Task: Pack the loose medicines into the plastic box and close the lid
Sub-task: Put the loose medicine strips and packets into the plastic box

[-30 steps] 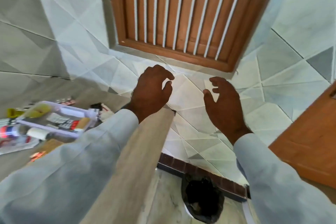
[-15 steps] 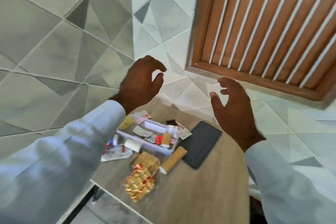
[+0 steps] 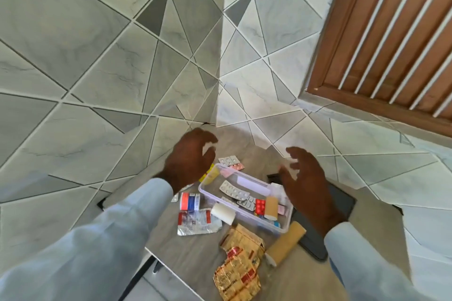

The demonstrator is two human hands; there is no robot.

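Observation:
A clear plastic box [image 3: 206, 190] lies open on a grey wooden tabletop, holding blister strips, a white tube and a small tan bottle. Loose medicines lie around it: a white roll [image 3: 223, 213], a red-and-blue labelled bottle [image 3: 190, 201], a silver sachet [image 3: 198, 222], gold foil strips [image 3: 238, 266], a tan tube [image 3: 285, 243] and blister strips [image 3: 231, 162] behind the box. A dark flat lid [image 3: 342, 205] lies to the right, partly under my right hand. My left hand [image 3: 189, 159] hovers over the box's left end, fingers spread. My right hand [image 3: 309, 184] hovers over its right end, also empty.
Tiled walls with grey triangular patterns meet in a corner behind the tabletop [image 3: 195, 259]. A brown slatted wooden panel [image 3: 391, 32] fills the upper right. The tabletop's near-left edge [image 3: 168, 269] drops off to a lower pale surface.
The view has swung down and left, bringing the box and medicines to the centre. Both hands have lowered toward the box, still empty and spread.

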